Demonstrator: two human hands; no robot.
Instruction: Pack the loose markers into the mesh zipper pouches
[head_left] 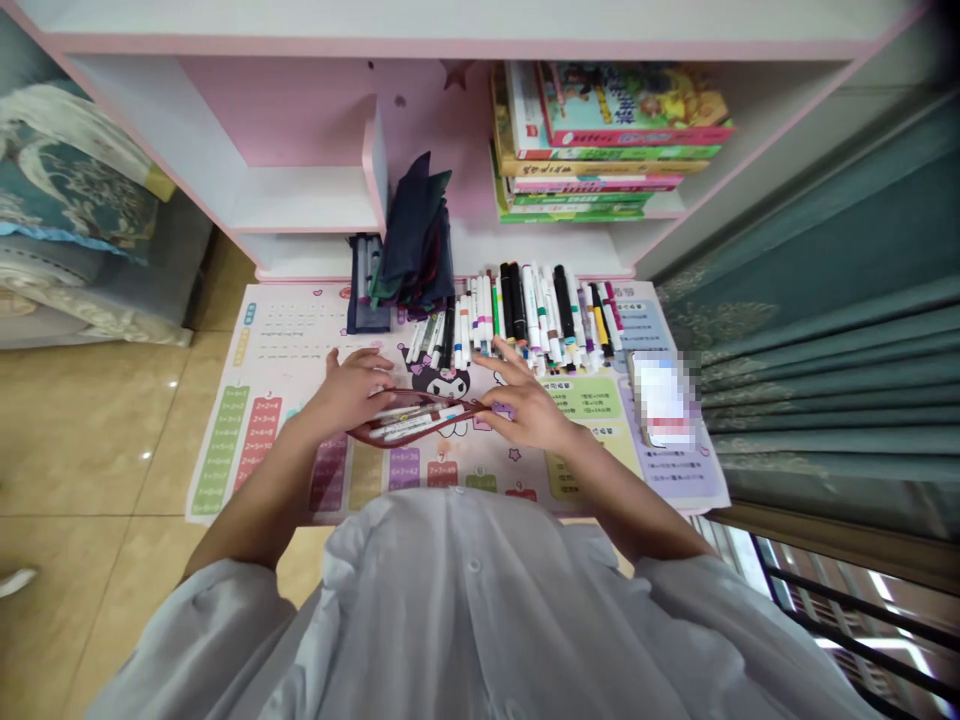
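A dark red pencil pouch point(365, 434) lies across the middle of the desk mat, its mouth gaping toward me. Several white markers point(420, 421) show inside it. My left hand point(355, 386) grips the pouch's left end. At the other end, my right hand point(525, 402) pinches the corner between thumb and finger, its other fingers stretched toward the pens. Just beyond my hands lies a wide row of loose markers point(532, 305), mostly white with a few thick black ones. Left of that row is a heap of dark pouches point(417, 240), beside a navy mesh pouch point(367, 300) with pens in it.
A white and pink shelf point(307, 195) rises behind the desk mat point(292, 310). Stacked books point(615, 140) fill its right part. A phone with a blurred screen point(664, 400) lies at the mat's right edge, near a teal curtain point(825, 320).
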